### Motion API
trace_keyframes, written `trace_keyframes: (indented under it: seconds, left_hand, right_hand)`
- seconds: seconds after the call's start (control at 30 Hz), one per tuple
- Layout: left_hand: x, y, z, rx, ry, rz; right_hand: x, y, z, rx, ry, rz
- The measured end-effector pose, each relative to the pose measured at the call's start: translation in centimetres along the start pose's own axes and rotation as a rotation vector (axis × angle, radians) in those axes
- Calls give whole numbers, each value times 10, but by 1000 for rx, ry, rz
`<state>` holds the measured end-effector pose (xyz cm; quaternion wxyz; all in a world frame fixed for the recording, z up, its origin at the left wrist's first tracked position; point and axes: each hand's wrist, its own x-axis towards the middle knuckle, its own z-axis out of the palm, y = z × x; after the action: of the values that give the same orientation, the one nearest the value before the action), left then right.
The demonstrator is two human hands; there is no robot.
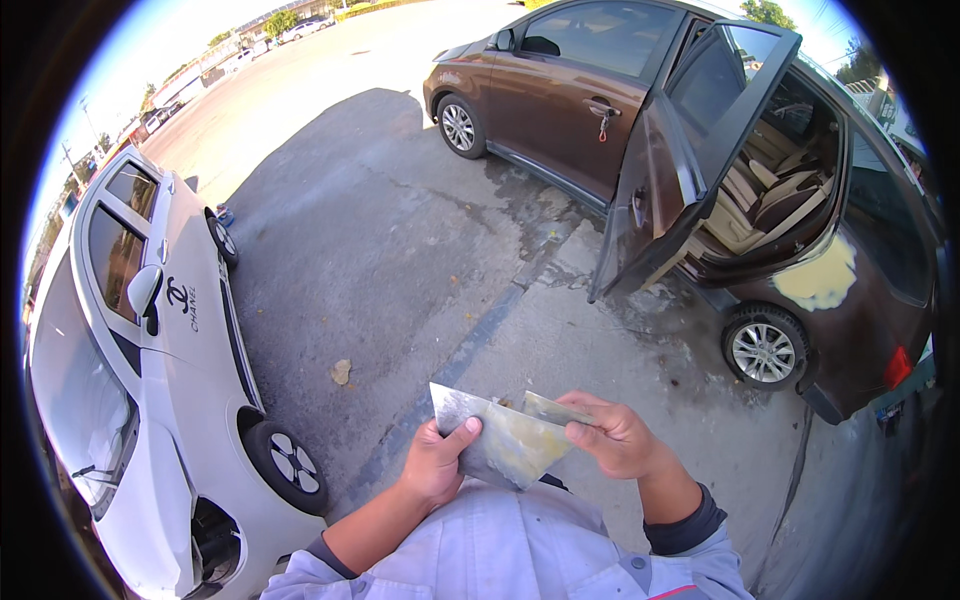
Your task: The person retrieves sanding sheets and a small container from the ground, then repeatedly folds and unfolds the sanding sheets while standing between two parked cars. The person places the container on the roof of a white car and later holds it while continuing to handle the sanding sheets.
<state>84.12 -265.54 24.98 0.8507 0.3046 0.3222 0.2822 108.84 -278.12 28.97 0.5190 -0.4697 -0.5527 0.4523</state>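
Observation:
My left hand (438, 466) grips a thin, smeared metal plate (505, 440) by its left edge, thumb on top. Yellowish and grey residue covers much of the plate's face. In my right hand (620, 440) is a small flat putty scraper (556, 409), pinched between thumb and fingers. The scraper lies against or just over the plate's upper right edge; I cannot tell whether they touch. Both are held in front of my body. Ahead to the right, a brown car (560, 95) has a pale yellow filler patch (818, 275) above its rear wheel.
The brown car's rear door (690, 150) stands wide open toward me, and keys (603, 125) hang from the front door handle. A white car (165, 400) with an opening at its front corner is close on the left. A dry leaf (341, 372) lies on the concrete ground (400, 250).

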Motion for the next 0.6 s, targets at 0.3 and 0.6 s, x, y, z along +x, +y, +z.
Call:
trace_keyframes:
  seconds: [0.3,0.6]
  left_hand:
    - [17,-11,30,18,51,76]
    - [28,-7,32,52,256,377]
  right_hand:
    - [6,-13,-73,-246,-242,72]
    - [41,43,-107,-445,13,456]
